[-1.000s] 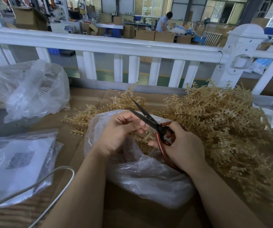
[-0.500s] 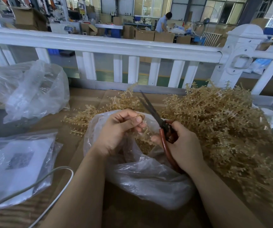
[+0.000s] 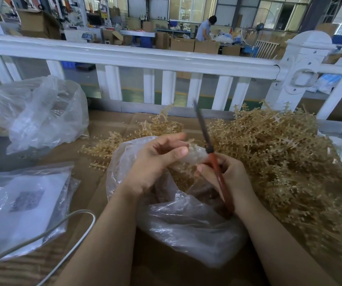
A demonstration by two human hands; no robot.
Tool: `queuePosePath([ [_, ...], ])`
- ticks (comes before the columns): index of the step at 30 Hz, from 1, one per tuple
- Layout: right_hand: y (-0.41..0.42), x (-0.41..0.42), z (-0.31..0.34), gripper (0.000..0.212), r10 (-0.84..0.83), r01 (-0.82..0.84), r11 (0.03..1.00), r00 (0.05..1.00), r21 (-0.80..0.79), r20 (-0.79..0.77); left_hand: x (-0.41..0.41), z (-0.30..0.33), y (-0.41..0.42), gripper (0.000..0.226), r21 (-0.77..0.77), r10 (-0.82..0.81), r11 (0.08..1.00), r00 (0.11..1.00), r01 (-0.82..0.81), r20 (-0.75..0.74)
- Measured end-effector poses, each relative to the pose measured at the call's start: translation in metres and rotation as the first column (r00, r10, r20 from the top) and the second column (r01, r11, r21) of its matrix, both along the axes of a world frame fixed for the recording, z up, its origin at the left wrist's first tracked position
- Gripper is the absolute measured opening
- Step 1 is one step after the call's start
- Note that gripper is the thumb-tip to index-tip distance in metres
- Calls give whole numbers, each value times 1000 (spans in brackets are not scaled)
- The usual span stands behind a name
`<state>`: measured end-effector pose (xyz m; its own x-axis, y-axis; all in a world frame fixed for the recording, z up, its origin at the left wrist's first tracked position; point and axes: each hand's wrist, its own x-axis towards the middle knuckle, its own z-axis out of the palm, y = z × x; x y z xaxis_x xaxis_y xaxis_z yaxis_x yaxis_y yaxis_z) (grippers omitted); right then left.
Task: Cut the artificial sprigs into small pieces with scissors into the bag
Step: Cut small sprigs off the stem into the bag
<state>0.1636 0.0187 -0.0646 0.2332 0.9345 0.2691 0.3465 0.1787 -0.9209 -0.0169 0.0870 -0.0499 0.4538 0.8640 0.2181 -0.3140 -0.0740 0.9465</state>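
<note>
scissors (image 3: 204,129) blades blur together; left hand (image 3: 155,162) fingertips blurred.

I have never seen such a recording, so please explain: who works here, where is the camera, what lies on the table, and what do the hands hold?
No machine works here: a person does, wearing a camera on the head that looks down at both hands. The right hand grips red-handled scissors, blades closed and pointing up. The left hand has loosely curled fingers over an open clear bag; whether it holds anything is unclear. A heap of tan artificial sprigs lies on the cardboard-covered table.
</note>
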Motion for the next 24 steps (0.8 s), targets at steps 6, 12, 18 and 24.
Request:
queuePosePath([
  [6, 1, 10, 0, 16, 178, -116, 980, 882, 164, -436, -2, -1, -1, 55, -117, 1, 993, 999, -5, -34],
  [12, 4, 7, -3, 23, 250, -199, 964, 901, 175, -353, -3, 1, -5, 34, -41, -221, 975, 955, 217, -200],
  [18, 3, 2, -2, 31, 246, -197, 968, 872, 157, -424, 0, -1, -3, 28, -121, -150, 982, 987, 143, -53],
  [24, 1, 1, 2, 34, 254, -211, 967, 858, 145, -447, 3, 0, -4, 44, -124, -241, 963, 970, 240, 9],
])
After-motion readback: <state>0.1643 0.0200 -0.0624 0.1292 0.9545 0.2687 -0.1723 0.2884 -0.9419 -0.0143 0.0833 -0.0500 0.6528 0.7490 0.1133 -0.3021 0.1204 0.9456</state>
